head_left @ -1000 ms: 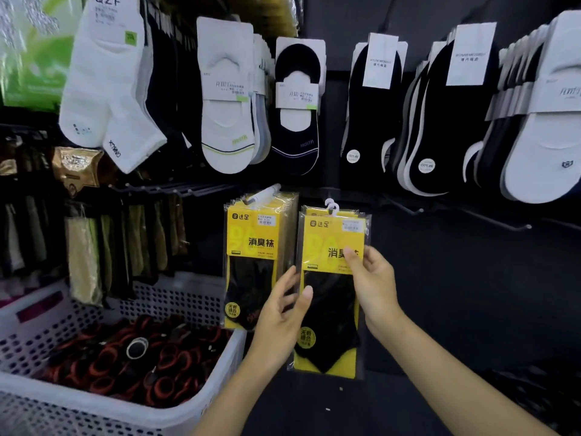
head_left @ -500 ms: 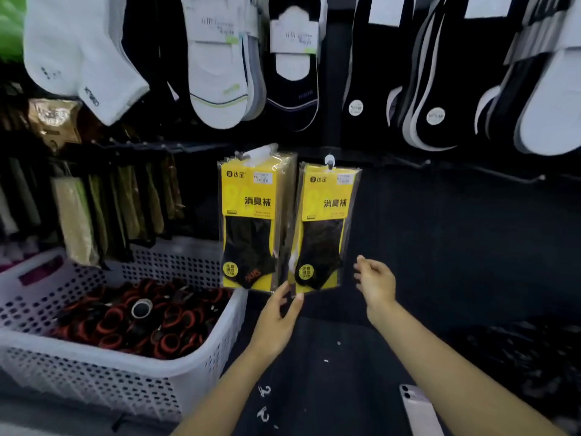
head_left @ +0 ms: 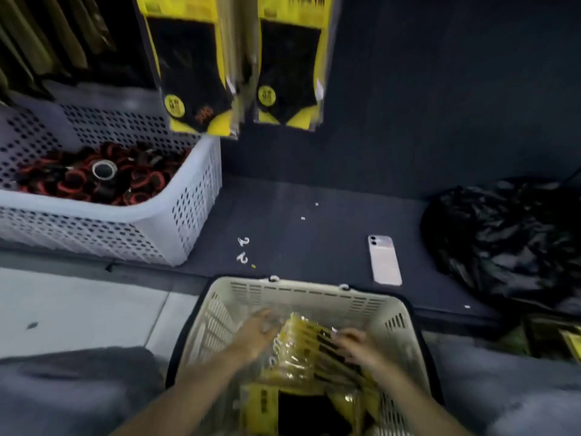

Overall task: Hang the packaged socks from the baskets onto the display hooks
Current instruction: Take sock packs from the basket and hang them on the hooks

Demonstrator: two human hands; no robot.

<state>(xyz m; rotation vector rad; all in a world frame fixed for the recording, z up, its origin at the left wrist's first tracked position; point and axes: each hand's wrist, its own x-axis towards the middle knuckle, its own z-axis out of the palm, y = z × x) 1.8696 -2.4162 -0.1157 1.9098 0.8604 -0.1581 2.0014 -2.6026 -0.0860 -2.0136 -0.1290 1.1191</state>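
The left hand (head_left: 261, 332) lies with fingers stretched fairly flat against the near-left side of a bundle of yellow sock packs (head_left: 301, 344), and the right hand (head_left: 356, 344) comes onto the same bundle from the other side, fingers bent down over the pack edges; motion blur hides whether it has pinched one yet. The packs stand fanned on edge in the beige shopping basket (head_left: 314, 291) in front of the person, with more lying flat below them. They look light and thin: soft socks on a card insert inside glossy film, so likely slick, crinkly and inclined to slide off each other in a stack. The surest hold would probably be a pinch at the stiff top of the card near the hanger hole, peeling off one at a time, since the lower sock part would just flex. Beyond the basket, on the dark ledge, lie two small white hooks (head_left: 242, 250) and a phone (head_left: 385, 261), with a black plastic bag (head_left: 503, 240) to the right. Two matching hung packs (head_left: 191, 73) dangle side by side above, next to a white perforated basket (head_left: 188, 199) of red-and-black rolls.
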